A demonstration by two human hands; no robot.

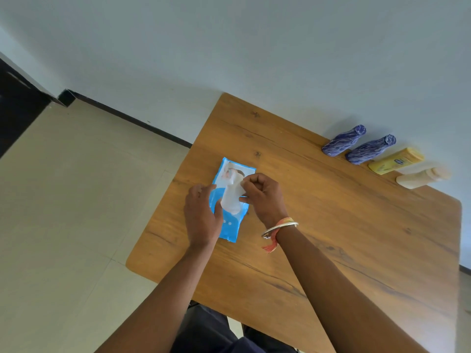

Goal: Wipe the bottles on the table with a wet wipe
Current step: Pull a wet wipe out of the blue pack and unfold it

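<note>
While the left hand [204, 215] presses flat on the blue pack [230, 200] near the desk's [331, 225] left edge, right-hand fingers [246, 186] pinch a wipe [231, 197]; four bottles [372, 150] stand along the far edge.

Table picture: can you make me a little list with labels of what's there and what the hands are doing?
table: wooden, by a wall
pack: blue, flat on the table
wipe: white, partly out of the pack
left hand: pressing the pack down
right hand: pinching the wipe
bottles: four in a row at the far edge, untouched
</note>
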